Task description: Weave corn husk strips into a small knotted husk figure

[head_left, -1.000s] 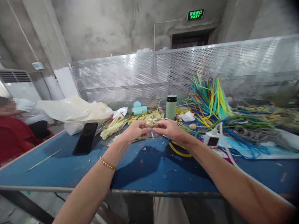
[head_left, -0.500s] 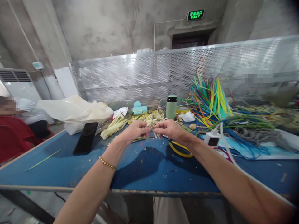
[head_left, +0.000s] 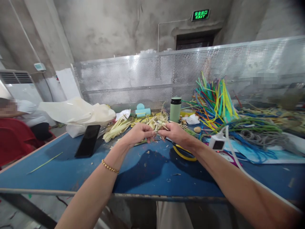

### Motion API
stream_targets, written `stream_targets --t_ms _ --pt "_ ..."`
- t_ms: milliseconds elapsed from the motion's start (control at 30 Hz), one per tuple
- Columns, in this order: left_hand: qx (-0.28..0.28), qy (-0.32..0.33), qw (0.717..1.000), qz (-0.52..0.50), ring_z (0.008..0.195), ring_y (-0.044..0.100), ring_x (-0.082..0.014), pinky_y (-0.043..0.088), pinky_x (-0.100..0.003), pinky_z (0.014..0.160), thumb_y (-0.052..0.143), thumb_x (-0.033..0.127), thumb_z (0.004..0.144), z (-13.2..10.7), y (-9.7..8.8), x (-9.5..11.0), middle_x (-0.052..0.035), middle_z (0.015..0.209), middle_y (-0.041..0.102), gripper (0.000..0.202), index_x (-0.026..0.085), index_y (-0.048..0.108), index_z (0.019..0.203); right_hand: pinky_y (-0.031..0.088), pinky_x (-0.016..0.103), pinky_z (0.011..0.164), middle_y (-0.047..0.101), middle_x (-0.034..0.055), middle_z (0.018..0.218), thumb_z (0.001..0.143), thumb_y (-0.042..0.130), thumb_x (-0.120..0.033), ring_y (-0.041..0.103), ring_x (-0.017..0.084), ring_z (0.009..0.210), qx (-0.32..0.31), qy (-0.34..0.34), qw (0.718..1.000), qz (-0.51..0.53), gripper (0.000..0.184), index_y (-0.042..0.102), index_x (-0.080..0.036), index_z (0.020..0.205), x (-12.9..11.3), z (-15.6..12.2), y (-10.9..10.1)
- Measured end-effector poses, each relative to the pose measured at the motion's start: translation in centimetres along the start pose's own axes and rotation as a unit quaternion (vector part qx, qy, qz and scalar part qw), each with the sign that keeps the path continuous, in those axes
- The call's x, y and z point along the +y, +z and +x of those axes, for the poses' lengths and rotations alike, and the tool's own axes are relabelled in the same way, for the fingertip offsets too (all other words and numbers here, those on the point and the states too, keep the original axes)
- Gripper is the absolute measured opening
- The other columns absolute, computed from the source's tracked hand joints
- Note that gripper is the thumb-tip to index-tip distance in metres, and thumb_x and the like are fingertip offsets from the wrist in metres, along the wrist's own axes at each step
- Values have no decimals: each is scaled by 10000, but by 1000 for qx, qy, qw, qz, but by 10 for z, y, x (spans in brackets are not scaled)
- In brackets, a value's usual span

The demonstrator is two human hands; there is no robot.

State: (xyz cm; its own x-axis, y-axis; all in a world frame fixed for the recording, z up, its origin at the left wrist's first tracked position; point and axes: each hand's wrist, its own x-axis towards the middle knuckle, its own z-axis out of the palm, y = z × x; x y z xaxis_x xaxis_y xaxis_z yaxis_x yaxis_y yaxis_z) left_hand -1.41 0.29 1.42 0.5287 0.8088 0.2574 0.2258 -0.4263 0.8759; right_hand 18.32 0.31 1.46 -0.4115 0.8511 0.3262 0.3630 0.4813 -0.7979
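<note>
Over the middle of the blue table (head_left: 100,173), my left hand (head_left: 141,133) and my right hand (head_left: 175,133) almost meet. Both are closed in a pinch on thin, pale plant strips (head_left: 156,128) between them. My fingertips cover much of the strips, and their ends blend into the dry scraps behind. Scissors with yellow handles (head_left: 184,155) lie below my right wrist, partly hidden by it. Left of my left hand is a loose bundle of pale corn-husk-like leaves (head_left: 116,129). A green flask (head_left: 175,111) stands just behind my right hand.
A black phone (head_left: 88,141) and a crumpled plastic sheet (head_left: 83,113) lie at left. Coloured strips (head_left: 218,98), coiled cords (head_left: 252,128) and a white charger (head_left: 217,141) with a cable fill the right. A perforated metal screen (head_left: 124,79) borders the back. Another person sits far left.
My fingers have shifted slightly around the pale strips, with the right fingertips spread a little more across them. The things on the table stay where they were.
</note>
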Motion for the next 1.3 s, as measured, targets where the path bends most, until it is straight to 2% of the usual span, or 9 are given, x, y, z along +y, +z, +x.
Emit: stream_targets --t_ms 133,400,533,633,800,967,1167,1300 --pt "-12 4 1000 -2 543 570 -116 425 -268 595 648 358 789 -2 0 2 -65 711 688 257 132 687 674 328 244 535 560 -8 563 759 619 -334 460 102 539 -13 -26 999 40 237 559 -159 611 -3 -1 -1" --pt "68 6 997 -23 477 546 -91 384 -222 517 624 230 757 5 13 -2 -24 598 642 150 118 655 661 338 245 537 574 -5 597 751 658 -365 479 108 564 36 -33 998 40 236 608 -146 679 -1 0 2" --pt "79 7 997 -9 457 532 -86 390 -213 509 597 176 735 5 13 -1 -2 548 611 124 121 639 633 337 249 525 560 -5 552 772 639 -411 464 106 534 -6 -20 1000 8 308 587 -151 616 -3 0 -2" --pt "69 21 997 13 455 532 -86 399 -222 517 586 184 746 3 11 3 -14 579 629 157 117 639 615 364 254 552 577 4 568 772 645 -443 489 112 549 -42 -10 999 17 332 581 -151 627 -5 -1 -5" --pt "33 32 998 31 502 560 -96 411 -233 564 580 266 803 0 10 9 -21 609 641 212 118 666 678 367 258 562 605 16 614 771 650 -464 510 115 570 -34 -3 999 32 339 582 -150 663 -5 -3 -9" --pt "56 44 997 22 552 564 -104 396 -229 573 574 345 831 2 10 3 -23 603 624 274 123 636 684 321 255 545 572 2 574 790 637 -425 456 102 550 -40 -12 999 -11 331 575 -150 616 -5 -3 -9" --pt "52 15 998 -18 518 511 -90 402 -234 559 604 311 796 6 10 -5 2 580 557 229 136 558 657 324 252 559 583 3 598 788 635 -367 461 102 566 -56 -6 998 4 270 595 -144 642 -2 -1 -11" --pt "61 17 998 -22 526 488 -86 391 -236 559 580 279 798 6 9 -4 10 593 531 200 141 536 661 359 257 590 602 18 623 796 634 -387 498 112 596 -59 4 998 13 283 616 -133 675 3 1 -17"
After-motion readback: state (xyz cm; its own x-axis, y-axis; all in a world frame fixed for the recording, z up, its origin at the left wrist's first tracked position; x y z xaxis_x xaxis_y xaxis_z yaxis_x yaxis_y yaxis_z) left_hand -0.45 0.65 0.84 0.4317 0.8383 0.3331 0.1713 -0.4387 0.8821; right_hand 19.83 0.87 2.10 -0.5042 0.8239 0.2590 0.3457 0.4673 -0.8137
